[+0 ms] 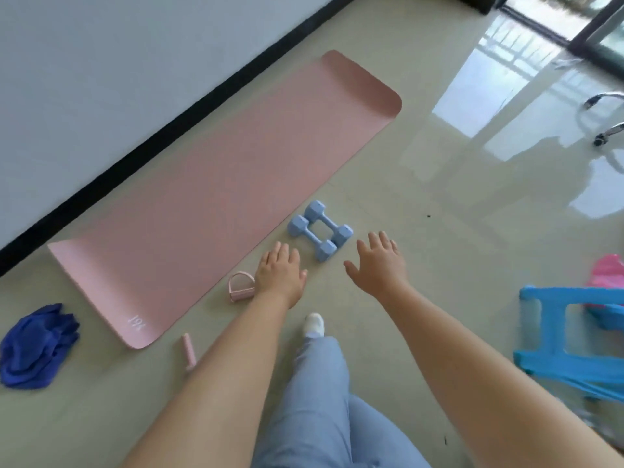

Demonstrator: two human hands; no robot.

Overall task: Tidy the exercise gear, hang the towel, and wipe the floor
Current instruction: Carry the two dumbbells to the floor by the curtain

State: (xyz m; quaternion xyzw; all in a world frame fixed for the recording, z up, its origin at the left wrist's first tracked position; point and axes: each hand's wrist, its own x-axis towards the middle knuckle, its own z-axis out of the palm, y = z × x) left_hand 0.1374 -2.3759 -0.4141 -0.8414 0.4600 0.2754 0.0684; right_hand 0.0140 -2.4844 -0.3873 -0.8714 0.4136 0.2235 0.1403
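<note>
**Both hands reached toward the dumbbells, nothing yet lifted**

The left hand [280, 271] and the right hand [380, 261] were stretched forward with fingers straight and spread; neither held anything. Between and just beyond them lay two pale blue dumbbells [320, 229], side by side and touching, on the tiled floor [422, 211] just beside the right edge of the pink mat [216, 184]; the mat lay flat and unrolled along the wall on the left. A pink resistance handle [238, 285] sat near the left wrist, and a pink rod-like piece [189, 354] lay nearer still, possibly its partner, though blur made that uncertain; a crumpled blue towel [37, 346] lay at the near left, off the mat's corner. A blue plastic stool [574, 342] stood at the right.

The dumbbells were likely dense for their size, rigid and smooth-coated; each would best be taken round the narrow middle bar, one per hand. The towel, soft and light, could be gathered anywhere; the mat looked pliable and would want rolling from one end.
</note>
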